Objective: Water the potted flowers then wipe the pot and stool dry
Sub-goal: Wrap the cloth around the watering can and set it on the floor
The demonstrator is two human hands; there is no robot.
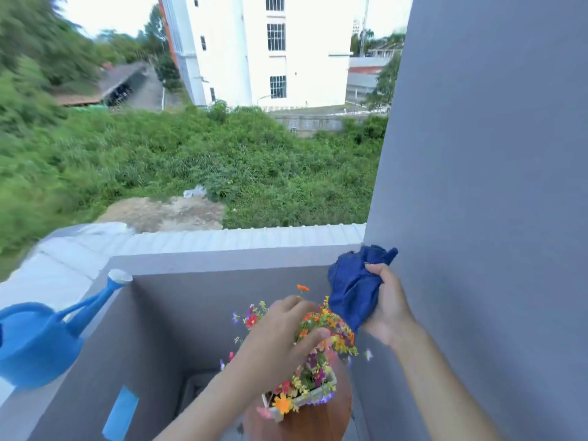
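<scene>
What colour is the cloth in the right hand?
Dark blue cloth, bunched in the right hand; head view shows it.

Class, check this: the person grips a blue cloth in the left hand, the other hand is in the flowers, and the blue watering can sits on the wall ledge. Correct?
Not quite. The head view shows the blue cloth gripped in the right hand, not the left. The left hand is the one in the flowers. The blue watering can does sit on the wall ledge.

left hand (280,332) fingers spread, reaching forward, right hand (386,305) raised, grip closed
</scene>
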